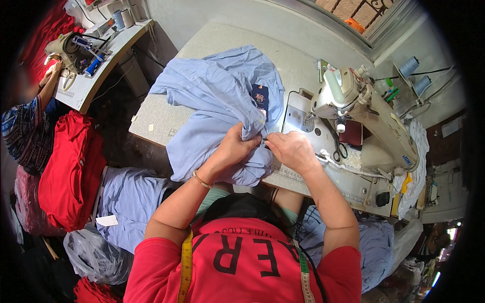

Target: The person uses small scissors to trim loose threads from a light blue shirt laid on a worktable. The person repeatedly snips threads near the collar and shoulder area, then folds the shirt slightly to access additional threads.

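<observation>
A light blue garment lies bunched over the sewing table, part of it hanging off the front edge toward my lap. A dark blue hang tag rests on it. My left hand is closed, pinching a fold of the garment. Close beside it, my right hand is closed with thumb and fingertips together at the fabric's edge. A small dark tip shows between the two hands; its kind is too small to tell. To the right stands a sewing machine, its lamp lighting the metal plate beside my right hand.
Black-handled scissors lie by the machine. Blue thread cones stand at the far right. Red fabric and more blue garments are piled at the left. Another person works at a second sewing machine, far left.
</observation>
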`<state>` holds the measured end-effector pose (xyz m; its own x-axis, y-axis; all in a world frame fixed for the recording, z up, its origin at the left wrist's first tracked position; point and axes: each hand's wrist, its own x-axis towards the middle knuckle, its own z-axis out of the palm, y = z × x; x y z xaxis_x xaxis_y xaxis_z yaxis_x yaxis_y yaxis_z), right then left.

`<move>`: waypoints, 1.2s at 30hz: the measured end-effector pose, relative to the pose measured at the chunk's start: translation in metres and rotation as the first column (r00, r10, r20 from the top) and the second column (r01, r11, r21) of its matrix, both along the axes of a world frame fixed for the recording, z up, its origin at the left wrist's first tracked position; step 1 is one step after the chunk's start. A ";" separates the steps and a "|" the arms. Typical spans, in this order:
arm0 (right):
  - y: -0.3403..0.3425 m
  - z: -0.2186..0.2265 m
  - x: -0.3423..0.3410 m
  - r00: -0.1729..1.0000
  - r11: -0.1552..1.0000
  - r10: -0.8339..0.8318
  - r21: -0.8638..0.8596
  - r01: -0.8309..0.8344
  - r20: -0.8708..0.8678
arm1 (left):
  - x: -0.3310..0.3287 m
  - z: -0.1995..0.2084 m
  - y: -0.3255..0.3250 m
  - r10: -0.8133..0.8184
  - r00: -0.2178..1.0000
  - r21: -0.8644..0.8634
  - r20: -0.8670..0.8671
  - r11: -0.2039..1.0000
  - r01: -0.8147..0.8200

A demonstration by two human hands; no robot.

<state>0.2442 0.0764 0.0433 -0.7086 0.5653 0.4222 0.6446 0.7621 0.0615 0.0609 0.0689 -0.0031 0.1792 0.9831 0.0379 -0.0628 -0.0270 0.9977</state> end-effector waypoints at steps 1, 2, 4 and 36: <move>-0.001 0.000 -0.001 1.000 1.000 -0.018 0.000 0.018 0.023 | 0.000 0.000 0.000 -0.004 1.000 -0.004 0.003 1.000 0.004; -0.003 0.001 -0.001 0.998 0.999 -0.037 0.000 0.037 0.046 | 0.000 0.001 -0.001 -0.003 1.000 -0.011 0.011 1.000 0.003; -0.003 0.000 -0.001 0.997 0.999 -0.049 -0.003 0.049 0.054 | 0.001 0.005 -0.002 -0.003 1.000 -0.025 0.028 1.000 0.003; 0.004 -0.021 -0.003 0.384 0.270 -0.750 -0.779 -0.566 -0.539 | 0.007 0.004 0.007 -0.057 0.979 -0.046 0.195 0.997 0.067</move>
